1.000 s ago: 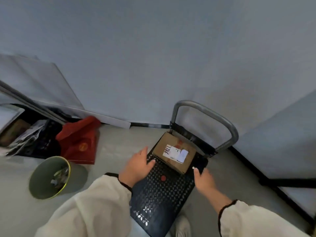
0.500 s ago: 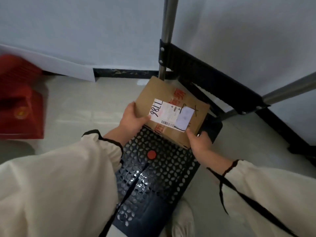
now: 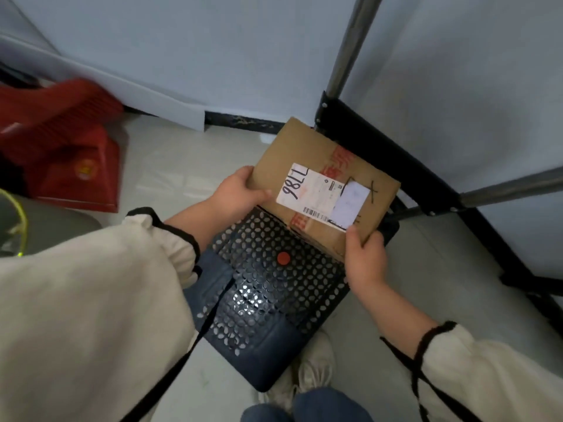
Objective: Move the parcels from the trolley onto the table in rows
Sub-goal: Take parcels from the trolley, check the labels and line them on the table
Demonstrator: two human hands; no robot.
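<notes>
Holds the brown cardboard parcel with a white label point(image 3: 323, 190) at the far end of the dark perforated plastic trolley deck point(image 3: 268, 296), by the grey metal handle post point(image 3: 350, 47) — left grip point(image 3: 234, 193) curled round its left edge, right grip point(image 3: 364, 257) pinching the near right corner. Opposed holds — probably to lift it level.

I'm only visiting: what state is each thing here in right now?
parcel: label facing up, at the trolley's handle end, held by both hands.
left hand: grips the parcel's left edge.
right hand: grips the parcel's near corner.
trolley: handle upright.
red bag: lying on the floor.
</notes>
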